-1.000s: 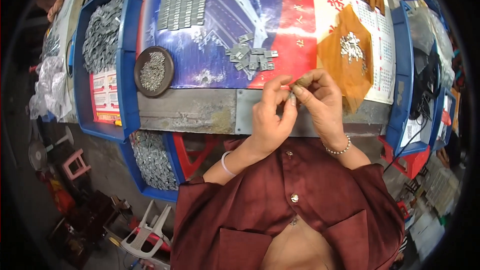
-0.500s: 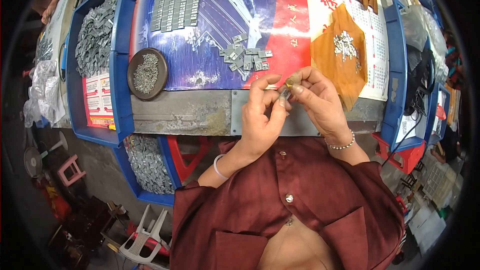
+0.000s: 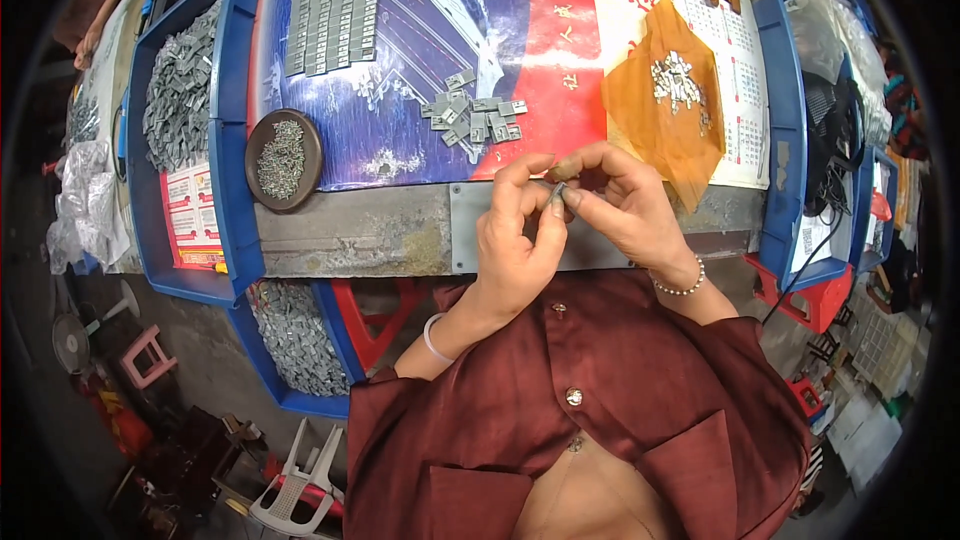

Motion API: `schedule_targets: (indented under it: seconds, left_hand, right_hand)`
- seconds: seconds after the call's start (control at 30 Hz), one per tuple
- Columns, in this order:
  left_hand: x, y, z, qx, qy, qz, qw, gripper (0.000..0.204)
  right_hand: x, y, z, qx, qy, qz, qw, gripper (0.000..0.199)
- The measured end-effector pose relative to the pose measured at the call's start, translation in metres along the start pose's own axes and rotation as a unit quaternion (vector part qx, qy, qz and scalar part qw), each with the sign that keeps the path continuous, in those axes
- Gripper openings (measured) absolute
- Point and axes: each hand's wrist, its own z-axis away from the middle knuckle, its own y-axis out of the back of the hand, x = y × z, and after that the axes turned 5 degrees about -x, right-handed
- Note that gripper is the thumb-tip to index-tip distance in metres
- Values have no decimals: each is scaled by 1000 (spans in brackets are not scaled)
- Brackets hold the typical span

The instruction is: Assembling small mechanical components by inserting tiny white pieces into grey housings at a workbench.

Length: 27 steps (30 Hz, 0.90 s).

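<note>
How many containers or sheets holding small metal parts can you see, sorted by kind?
Blue plastic bins: 2
Round dark dish: 1
Orange sheet: 1
Total: 4
Both hands pinch one small part over the bench edge.

The person wears a dark red button-front garment (image 3: 600,410) with round metallic buttons and a patch pocket on each side of the button line. A pale thin bangle (image 3: 433,338) circles the left wrist, left of the buttons. A beaded bracelet (image 3: 678,283) circles the right wrist, above the garment's right shoulder.
</note>
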Motion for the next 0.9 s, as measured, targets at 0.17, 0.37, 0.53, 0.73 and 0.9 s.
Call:
schedule_targets:
  seconds: [0.17, 0.37, 0.53, 0.73, 0.9]
  left_hand:
    - [-1, -1, 0, -11, 1, -13, 1000, 41]
    - [-5, -3, -1, 26, -23, -9, 999, 45]
    - [0, 0, -1, 5, -12, -42, 999, 42]
    - [-4, 1, -2, 21, -27, -45, 998, 42]
    - [-7, -1, -4, 44, -54, -52, 996, 45]
  right_hand:
    - [3, 3, 0, 18, 57, 83, 995, 18]
    - [4, 2, 2, 43, 94, 191, 976, 16]
    - [7, 0, 1, 91, 43, 126, 987, 15]
    - [10, -2, 0, 113, 22, 64, 991, 13]
    - [7, -7, -1, 126, 26, 94, 987, 12]
